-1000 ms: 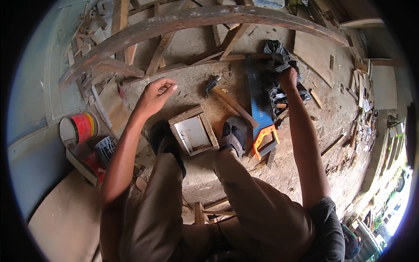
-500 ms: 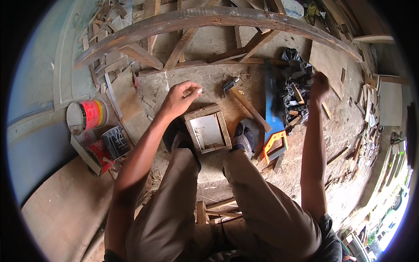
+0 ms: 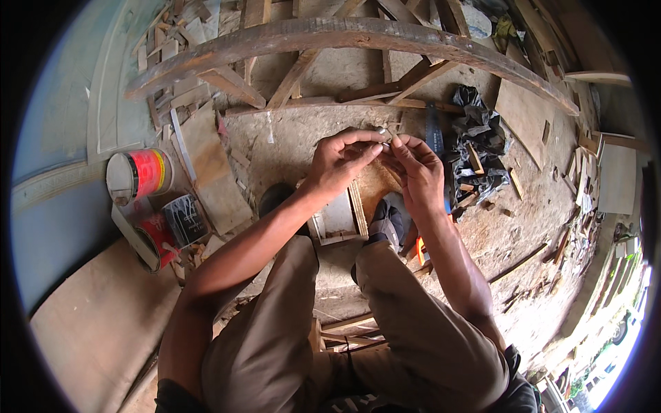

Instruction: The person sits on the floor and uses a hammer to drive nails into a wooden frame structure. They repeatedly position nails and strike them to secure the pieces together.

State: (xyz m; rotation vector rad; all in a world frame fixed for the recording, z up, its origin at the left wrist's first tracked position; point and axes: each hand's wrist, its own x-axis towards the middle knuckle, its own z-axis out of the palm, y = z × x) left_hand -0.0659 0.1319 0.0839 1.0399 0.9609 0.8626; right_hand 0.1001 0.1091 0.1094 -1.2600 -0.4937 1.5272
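Observation:
My left hand [image 3: 341,162] and my right hand [image 3: 416,168] meet at the fingertips above my knees. Together they pinch a small shiny metal piece [image 3: 383,132]; it is too small to tell what it is. Under the hands a small wooden frame [image 3: 337,219] lies on the dusty ground between my feet, partly hidden by my wrists. Just right of my right hand, a black plastic bag [image 3: 478,127] holds bits of wood.
Two paint cans [image 3: 138,172] [image 3: 175,220] stand at the left beside loose boards. A long curved timber [image 3: 358,34] arches across the top. A blue saw with an orange handle [image 3: 420,251] lies by my right leg. Wood scraps litter the ground at right.
My right hand has come back from the black bag at the right and joined my left hand, which rose from beside the wooden frame. Both now pinch the small metal piece.

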